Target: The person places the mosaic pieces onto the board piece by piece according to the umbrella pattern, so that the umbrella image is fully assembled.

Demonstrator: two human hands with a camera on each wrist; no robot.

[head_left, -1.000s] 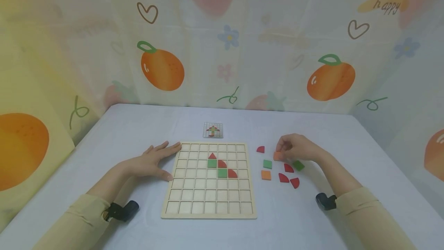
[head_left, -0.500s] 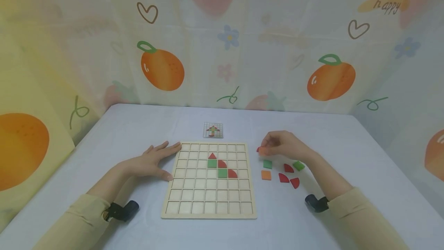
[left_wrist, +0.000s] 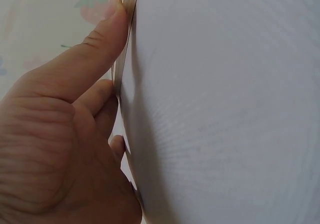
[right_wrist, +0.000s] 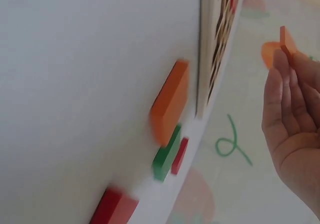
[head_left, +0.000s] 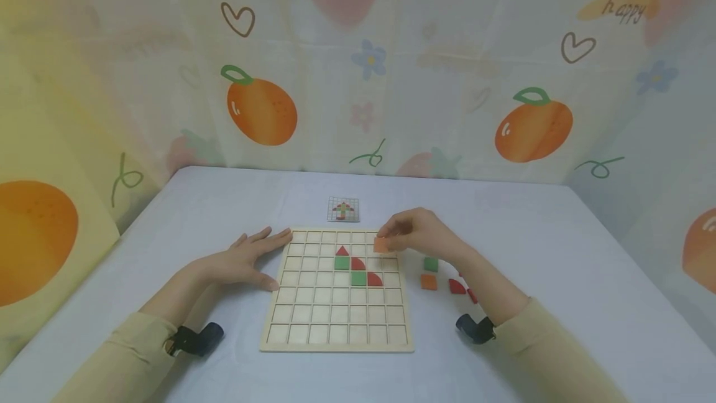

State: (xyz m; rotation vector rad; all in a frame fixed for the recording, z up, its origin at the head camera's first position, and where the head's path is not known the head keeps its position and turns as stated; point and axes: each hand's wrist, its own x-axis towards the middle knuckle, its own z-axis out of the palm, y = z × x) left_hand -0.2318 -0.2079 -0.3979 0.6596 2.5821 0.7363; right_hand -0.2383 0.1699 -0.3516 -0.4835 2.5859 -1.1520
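Observation:
My right hand [head_left: 427,236] pinches an orange square tile [head_left: 381,245] between thumb and fingertips, over the upper right squares of a wooden grid board [head_left: 335,348]. In the right wrist view the tile [right_wrist: 287,43] stands up from the fingertips, well off the table. The left hand [head_left: 243,264] lies with fingers spread at the board's left edge; in the left wrist view its thumb [left_wrist: 97,44] touches that edge. On the board sit a red triangle [head_left: 342,252], two green squares [head_left: 342,263] and two red quarter-circle tiles [head_left: 375,280].
Right of the board lie an orange square tile [head_left: 428,282], a green square tile [head_left: 431,264] and red quarter-circle tiles [head_left: 457,287], some partly hidden by the right forearm. Behind the board is a small pattern card [head_left: 343,210]. A printed curtain [head_left: 425,111] stands behind the white table.
The right hand has picked up the orange tile from the loose pieces and carried it left to above the board. My left hand has stayed in place.

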